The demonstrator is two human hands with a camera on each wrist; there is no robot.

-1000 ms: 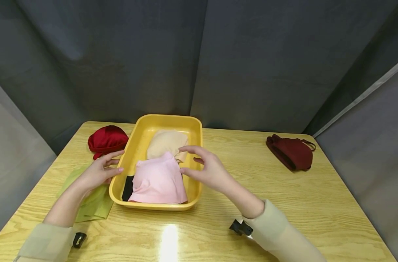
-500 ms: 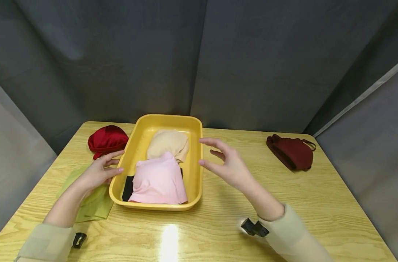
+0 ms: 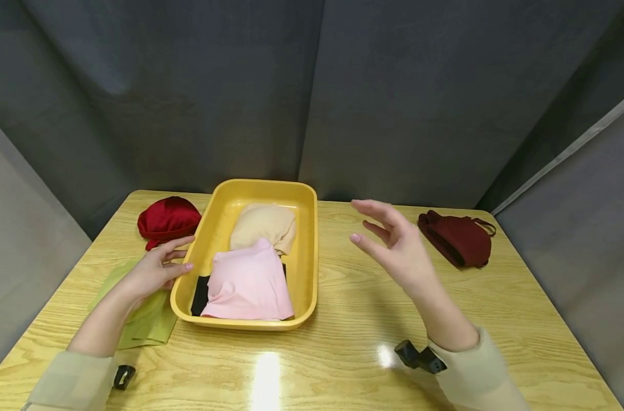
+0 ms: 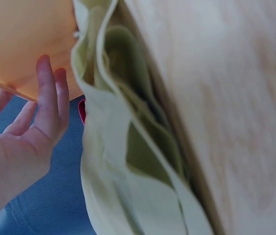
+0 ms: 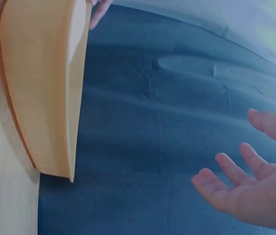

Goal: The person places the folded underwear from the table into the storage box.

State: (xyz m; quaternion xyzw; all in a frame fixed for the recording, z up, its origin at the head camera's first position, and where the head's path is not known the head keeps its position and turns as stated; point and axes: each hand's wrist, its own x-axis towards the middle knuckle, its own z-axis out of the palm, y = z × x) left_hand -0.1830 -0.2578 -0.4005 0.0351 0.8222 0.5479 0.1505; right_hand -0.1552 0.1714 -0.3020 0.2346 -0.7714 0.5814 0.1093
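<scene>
Yellow rectangular tray: left rim is touched by left hand, fingers parted; right hand, fingers spread, is held above wooden table.

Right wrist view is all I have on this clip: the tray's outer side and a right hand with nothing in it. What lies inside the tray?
Observer: The tray holds a pink cloth, with a beige cloth behind it.
Operator: Anything to the right of the right hand?
Observer: In the head view, yes: a maroon bundle with a thin strap.
Operator: And left of the tray?
Observer: A shiny red bundle and a green cloth.
</scene>
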